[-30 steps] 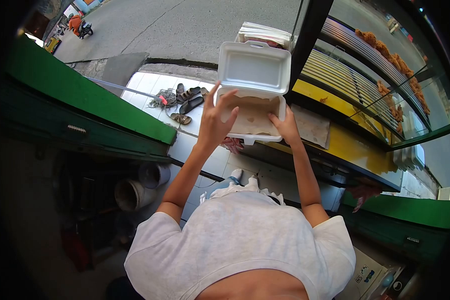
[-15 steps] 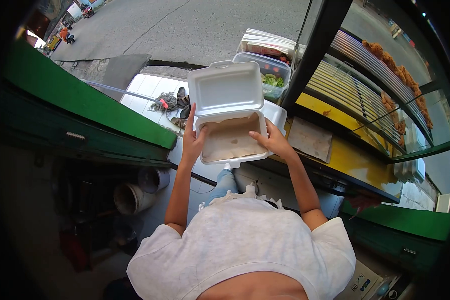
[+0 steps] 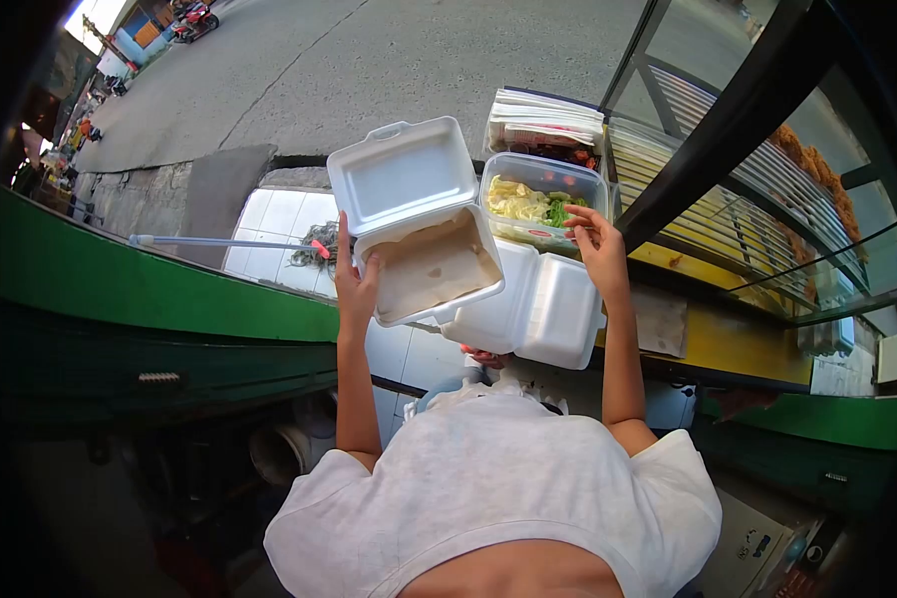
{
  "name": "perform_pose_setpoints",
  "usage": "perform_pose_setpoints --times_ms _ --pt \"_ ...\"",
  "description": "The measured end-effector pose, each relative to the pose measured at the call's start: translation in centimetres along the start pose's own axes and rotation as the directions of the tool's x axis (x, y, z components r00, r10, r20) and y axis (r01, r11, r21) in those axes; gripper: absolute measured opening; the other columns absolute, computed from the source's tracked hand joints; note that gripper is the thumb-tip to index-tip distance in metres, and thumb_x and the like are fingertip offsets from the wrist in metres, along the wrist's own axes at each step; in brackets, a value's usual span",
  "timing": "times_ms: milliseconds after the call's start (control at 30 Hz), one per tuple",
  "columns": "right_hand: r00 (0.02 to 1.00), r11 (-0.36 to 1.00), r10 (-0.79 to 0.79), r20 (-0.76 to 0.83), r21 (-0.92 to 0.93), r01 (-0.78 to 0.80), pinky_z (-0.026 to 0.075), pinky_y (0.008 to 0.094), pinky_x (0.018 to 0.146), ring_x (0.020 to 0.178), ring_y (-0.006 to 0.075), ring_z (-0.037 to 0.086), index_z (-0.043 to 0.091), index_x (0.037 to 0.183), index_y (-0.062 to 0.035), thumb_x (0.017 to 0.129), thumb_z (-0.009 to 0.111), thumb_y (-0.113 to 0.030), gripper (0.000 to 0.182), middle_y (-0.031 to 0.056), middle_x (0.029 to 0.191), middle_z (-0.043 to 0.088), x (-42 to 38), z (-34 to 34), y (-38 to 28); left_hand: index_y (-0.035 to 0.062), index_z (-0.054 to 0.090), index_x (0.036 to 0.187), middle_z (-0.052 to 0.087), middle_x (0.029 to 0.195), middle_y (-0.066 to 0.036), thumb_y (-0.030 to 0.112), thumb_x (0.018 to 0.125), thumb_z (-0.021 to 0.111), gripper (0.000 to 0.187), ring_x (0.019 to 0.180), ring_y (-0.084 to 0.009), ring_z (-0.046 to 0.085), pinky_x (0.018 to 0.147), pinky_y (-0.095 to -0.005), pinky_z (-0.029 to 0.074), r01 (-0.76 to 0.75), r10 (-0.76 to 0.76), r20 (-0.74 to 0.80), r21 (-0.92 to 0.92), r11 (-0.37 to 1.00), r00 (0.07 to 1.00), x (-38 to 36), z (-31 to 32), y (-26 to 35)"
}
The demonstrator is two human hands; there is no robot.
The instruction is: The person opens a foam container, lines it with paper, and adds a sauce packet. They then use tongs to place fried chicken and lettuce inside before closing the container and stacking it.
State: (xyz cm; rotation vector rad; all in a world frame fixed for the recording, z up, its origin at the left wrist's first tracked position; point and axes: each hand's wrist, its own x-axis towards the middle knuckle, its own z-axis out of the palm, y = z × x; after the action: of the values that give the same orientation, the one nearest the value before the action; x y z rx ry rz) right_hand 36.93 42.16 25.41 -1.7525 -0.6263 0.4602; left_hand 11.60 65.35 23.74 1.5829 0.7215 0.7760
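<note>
My left hand [image 3: 357, 289] grips the left side of an open white foam box [image 3: 402, 179], whose base is lined with brown paper [image 3: 437, 267]. My right hand [image 3: 598, 249] is off the box, its fingers apart and bent at the right edge of a clear plastic container [image 3: 543, 179]. Pale shredded vegetable [image 3: 516, 201] and green leaves [image 3: 560, 209] lie in that container. Below it, between my hands, sits a second white foam box [image 3: 558, 309], partly covered by the held one.
Stacked white paper [image 3: 546, 108] stands behind the container. On the right, a glass case with metal racks [image 3: 708, 184] holds fried pieces [image 3: 817, 179] above a yellow counter [image 3: 743, 349]. A green ledge [image 3: 169, 299] and a blue-handled mop [image 3: 229, 242] are at left.
My right hand has let go of the foam box and moved right and up to the container. The held box has shifted left and tilted, and more of the second box shows.
</note>
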Motion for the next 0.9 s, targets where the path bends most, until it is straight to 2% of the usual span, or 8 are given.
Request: perform_pose_setpoints --times_ms 100,300,367,433,500,533,600,900 --pt "0.997 0.98 -0.065 -0.05 -0.191 0.055 0.05 0.0262 0.074 0.081 0.0132 0.062 0.062 0.114 -0.0031 0.088 0.05 0.003 0.029 0.0083 0.091 0.065 1.3 1.3 0.6 0.0195 0.021 0.15 0.034 0.147 -0.01 -0.011 0.084 0.047 0.077 0.098 -0.01 0.054 0.08 -0.0233 0.047 -0.066 0.065 0.007 0.041 0.997 0.998 1.9 0.2 -1.2" --pt "0.974 0.845 -0.227 0.0 -0.497 0.197 0.051 0.04 0.081 0.094 0.0334 0.064 0.063 0.111 -0.0015 0.081 0.06 -0.006 0.03 0.0205 0.104 0.065 13.6 3.7 4.7 0.0183 0.021 0.15 0.033 0.148 -0.01 -0.01 0.084 0.046 0.076 0.098 -0.0099 0.054 0.078 -0.0224 0.048 -0.076 0.076 0.048 0.008 0.997 0.996 4.9 0.0 -2.4" --pt "0.994 0.763 -0.105 0.014 -0.64 0.09 0.051 0.0342 0.082 0.095 0.0279 0.065 0.065 0.108 0.0017 0.081 0.062 -0.009 0.029 0.0193 0.1 0.067 17.6 4.8 5.0 0.0177 0.021 0.15 0.032 0.148 -0.01 -0.01 0.083 0.047 0.076 0.099 -0.0099 0.054 0.078 -0.0223 0.048 -0.063 0.063 0.058 0.006 0.998 0.996 5.4 0.1 -2.7" --pt "0.96 0.699 0.264 0.091 -0.704 -0.125 0.05 0.0427 0.084 0.095 0.0353 0.064 0.066 0.096 0.0073 0.073 0.067 -0.015 0.032 0.0251 0.097 0.065 21.1 5.9 5.1 0.0171 0.021 0.15 0.032 0.148 -0.01 -0.01 0.083 0.047 0.076 0.099 -0.0099 0.054 0.078 -0.0221 0.048 -0.058 0.057 0.062 0.003 0.998 0.996 6.0 0.1 -2.9" --pt "0.959 0.601 0.245 0.139 -0.799 -0.038 0.052 0.0389 0.078 0.081 0.0322 0.068 0.067 0.094 0.0066 0.073 0.069 -0.021 0.035 0.0232 0.082 0.068 24.1 7.0 9.0 0.0153 0.021 0.149 0.032 0.148 -0.01 -0.01 0.083 0.048 0.075 0.1 -0.0101 0.054 0.079 -0.022 0.047 -0.057 0.059 0.067 -0.044 0.997 0.996 6.3 0.2 -3.2" --pt "0.936 0.618 0.307 0.174 -0.784 -0.057 0.051 0.0385 0.081 0.086 0.0331 0.067 0.068 0.096 0.005 0.067 0.074 -0.03 0.046 0.0251 0.091 0.067 24.5 7.2 9.0 0.0153 0.021 0.149 0.032 0.148 -0.01 -0.01 0.083 0.048 0.075 0.1 -0.0101 0.054 0.079 -0.022 0.047 -0.061 0.064 0.063 -0.047 0.997 0.996 6.4 0.2 -3.3" --pt "0.936 0.563 0.286 0.207 -0.826 0.011 0.051 0.0382 0.082 0.089 0.0334 0.066 0.067 0.097 0.0051 0.065 0.076 -0.032 0.05 0.0256 0.095 0.066 25.2 7.7 9.4 0.0097 0.02 0.149 0.028 0.149 -0.013 -0.011 0.082 0.049 0.075 0.132 -0.0192 0.034 0.104 -0.0294 0.031 0.016 -0.004 0.089 -0.137 0.99 0.996 6.6 0.1 -3.3" --pt "0.919 0.395 0.357 0.168 -0.918 0.015 0.053 0.0411 0.085 0.101 0.0307 0.064 0.067 0.105 -0.0016 0.065 0.082 -0.029 0.051 0.0184 0.108 0.065 26.4 9.1 10.6 0.0106 0.02 0.149 0.03 0.148 -0.014 -0.011 0.084 0.048 0.074 0.129 -0.0185 0.037 0.101 -0.0271 0.035 0.083 -0.066 0.122 -0.141 0.987 0.99 7.1 -0.1 -2.7"
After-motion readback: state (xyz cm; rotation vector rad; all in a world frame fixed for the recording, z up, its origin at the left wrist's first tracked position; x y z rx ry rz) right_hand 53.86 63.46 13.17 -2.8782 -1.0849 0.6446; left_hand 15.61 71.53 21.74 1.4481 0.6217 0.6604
